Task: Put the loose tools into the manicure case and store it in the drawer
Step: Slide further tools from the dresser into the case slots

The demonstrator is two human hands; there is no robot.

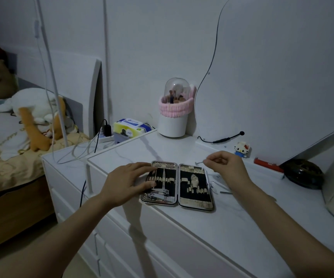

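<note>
The manicure case [184, 203] lies open flat on the white dresser top [212, 227], its two black-lined halves side by side with some tools strapped in. My left hand [126, 181] rests with straight fingers on the case's left half. Above the right half's far corner, my right hand [226, 167] pinches a thin metal tool [199, 162], its tip pointing left. Several loose slim tools [220, 186] lie on the dresser just right of the case, partly hidden by my right wrist.
A white brush holder with a pink band [173, 117] stands at the back, a small block figure [241, 149], a red item [267, 164] and a dark round object [302, 173] to the right. Drawer fronts [102, 237] run below. A bed with plush toys is left.
</note>
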